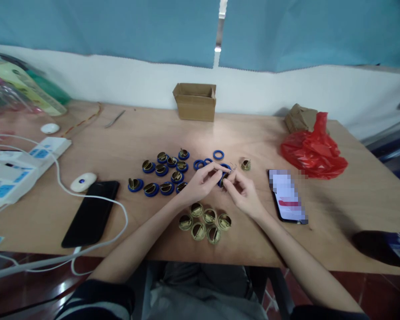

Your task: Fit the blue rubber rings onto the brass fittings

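Observation:
My left hand (204, 181) and my right hand (243, 190) meet over the middle of the table. Their fingers are pinched around a small dark round piece with a blue ring (220, 181), partly hidden by the fingertips. Loose blue rings (218, 154) lie just beyond the hands. Left of them sit several brass round pieces with blue rings (167, 188), each with a bar across its top. Below my wrists is a cluster of brass round pieces without blue rings (198, 231). A single brass piece (245, 164) lies beyond my right hand.
A cardboard box (196, 109) stands against the wall. To the right are a red plastic bag (315, 151), a lit phone (286, 195) and a dark bottle (383, 248). On the left lie a black phone (91, 213), a white cable (125, 209) and a power strip (26, 171).

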Demonstrator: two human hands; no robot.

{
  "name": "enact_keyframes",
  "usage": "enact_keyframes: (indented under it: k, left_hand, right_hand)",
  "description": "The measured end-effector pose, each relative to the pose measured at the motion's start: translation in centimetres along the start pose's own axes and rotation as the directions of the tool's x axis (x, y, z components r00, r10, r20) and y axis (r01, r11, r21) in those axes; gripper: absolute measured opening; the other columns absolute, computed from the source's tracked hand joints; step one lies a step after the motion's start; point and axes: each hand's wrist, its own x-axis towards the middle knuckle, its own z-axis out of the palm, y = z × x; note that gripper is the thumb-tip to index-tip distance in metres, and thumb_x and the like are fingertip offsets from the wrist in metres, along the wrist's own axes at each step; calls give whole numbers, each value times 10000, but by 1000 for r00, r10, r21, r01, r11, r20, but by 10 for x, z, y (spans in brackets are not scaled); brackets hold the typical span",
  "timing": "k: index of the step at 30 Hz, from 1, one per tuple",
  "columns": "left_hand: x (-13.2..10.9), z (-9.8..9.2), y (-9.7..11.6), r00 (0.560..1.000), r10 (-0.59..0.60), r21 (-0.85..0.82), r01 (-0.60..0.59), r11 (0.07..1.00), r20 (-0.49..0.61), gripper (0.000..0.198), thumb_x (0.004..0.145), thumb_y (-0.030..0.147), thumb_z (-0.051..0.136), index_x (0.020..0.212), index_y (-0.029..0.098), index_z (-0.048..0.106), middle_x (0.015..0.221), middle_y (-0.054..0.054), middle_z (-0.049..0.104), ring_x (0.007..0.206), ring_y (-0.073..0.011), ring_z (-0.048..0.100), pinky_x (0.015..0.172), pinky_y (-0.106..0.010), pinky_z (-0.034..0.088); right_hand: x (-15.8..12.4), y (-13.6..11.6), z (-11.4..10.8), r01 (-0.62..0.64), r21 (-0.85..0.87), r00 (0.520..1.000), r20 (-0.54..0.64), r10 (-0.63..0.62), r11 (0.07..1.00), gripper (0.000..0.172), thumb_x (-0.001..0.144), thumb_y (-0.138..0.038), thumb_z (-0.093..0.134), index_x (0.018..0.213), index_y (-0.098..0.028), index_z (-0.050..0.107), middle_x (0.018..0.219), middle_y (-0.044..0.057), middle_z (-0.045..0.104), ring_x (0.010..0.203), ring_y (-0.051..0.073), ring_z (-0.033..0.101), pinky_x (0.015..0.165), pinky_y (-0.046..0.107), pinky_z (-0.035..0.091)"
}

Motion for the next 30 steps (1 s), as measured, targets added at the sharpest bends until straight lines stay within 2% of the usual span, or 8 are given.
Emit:
enact_keyframes:
  k: [4, 7, 11, 14, 18, 23, 27, 30]
  left_hand:
    - [-1, -2, 1, 996, 36, -90, -29, 996, 80, 281, 983, 381, 593, 1166, 185, 677, 1149, -110, 687, 1050, -220, 649, 929, -367, 517]
    - [-2, -4, 1, 990, 48, -120, -32, 992, 133, 333, 943, 339, 658, 1239, 187, 650, 1188, -123, 675, 1071, -235, 651, 929, -371, 523]
    - [-1, -5, -5, 990, -11, -146, 31, 989, 137, 316, 959, 392, 629, 1194, 190, 690, 1155, -111, 695, 1108, -245, 634, 968, -378, 496]
    - [-2, -2, -15, 983, -133, -272, 164, 948, 127, 344, 967, 460, 603, 1144, 184, 707, 1067, -86, 709, 935, -194, 654, 851, -325, 510]
    - [-4, 3, -21, 950, -256, -464, 310, 830, 176, 390, 939, 505, 629, 1111, 159, 682, 834, -37, 673, 661, -125, 600, 632, -258, 482]
    - [-2, 3, -15, 949, -247, -495, 314, 810, 197, 386, 939, 469, 643, 1179, 166, 652, 811, -27, 678, 628, -126, 630, 593, -248, 496]
    - [-1, 3, -16, 944, -255, -509, 328, 796, 210, 364, 941, 466, 637, 1132, 155, 649, 729, -8, 663, 577, -121, 628, 561, -240, 496]
    - [-1, 4, -20, 939, -279, -503, 343, 794, 200, 378, 933, 482, 644, 1120, 155, 628, 700, 0, 653, 553, -128, 628, 531, -238, 489]
  right_hand:
    - [1, -2, -1, 4, 34, 1000, -4, -4, 999, 335, 987, -436, 579, 734, -221, 528, 647, -7, 602, 577, 137, 525, 541, 268, 396]
    - [1, -5, -2, 0, 59, 1000, -29, 1, 998, 346, 984, -433, 587, 717, -222, 518, 614, -15, 603, 544, 130, 534, 531, 265, 409]
    - [0, -10, -2, -34, 118, 999, -27, 37, 992, 327, 988, -438, 585, 747, -226, 528, 534, -41, 585, 457, 117, 530, 479, 254, 414]
    - [0, -12, 0, -92, 212, 996, 14, 91, 973, 308, 982, -468, 589, 797, -231, 527, 477, -74, 542, 389, 109, 518, 421, 238, 406]
    - [0, -12, 3, -146, 290, 989, 54, 136, 946, 342, 970, -517, 592, 799, -236, 501, 451, -97, 506, 371, 105, 533, 408, 225, 437]
    - [-1, -11, 7, -182, 329, 983, 39, 179, 927, 380, 950, -556, 604, 785, -237, 480, 423, -115, 476, 360, 110, 552, 424, 231, 482]
    - [-1, -9, 10, -188, 356, 980, 1, 201, 915, 390, 935, -567, 622, 779, -239, 480, 402, -124, 453, 356, 118, 566, 431, 234, 483]
    - [-1, -9, 11, -205, 348, 976, 2, 218, 915, 384, 937, -574, 613, 794, -236, 500, 422, -93, 524, 383, 125, 585, 427, 235, 460]
